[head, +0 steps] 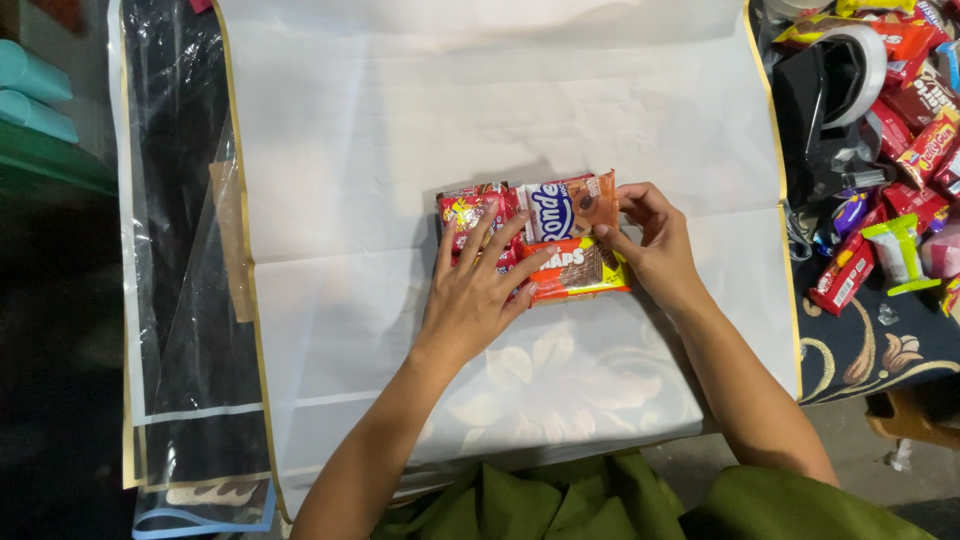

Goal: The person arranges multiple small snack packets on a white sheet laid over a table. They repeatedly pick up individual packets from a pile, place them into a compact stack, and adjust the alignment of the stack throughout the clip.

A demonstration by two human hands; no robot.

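A small stack of snack packets lies in the middle of a white wrapping sheet [400, 120]. My left hand [478, 290] rests flat on it, fingers spread over a red packet [466, 209] and the left end of an orange-yellow wafer packet [578, 270]. My right hand [652, 243] pinches the right edge of the stack, fingertips on the orange-brown biscuit packet [568, 204] and the wafer packet below it. The packets lie side by side and partly overlap.
A heap of colourful snack packets [905, 110] lies at the right on a dark patterned cloth, beside a black tape dispenser [825, 100]. Clear cellophane with a gold edge [185, 250] covers the left. Teal rolls [35, 90] sit at the far left.
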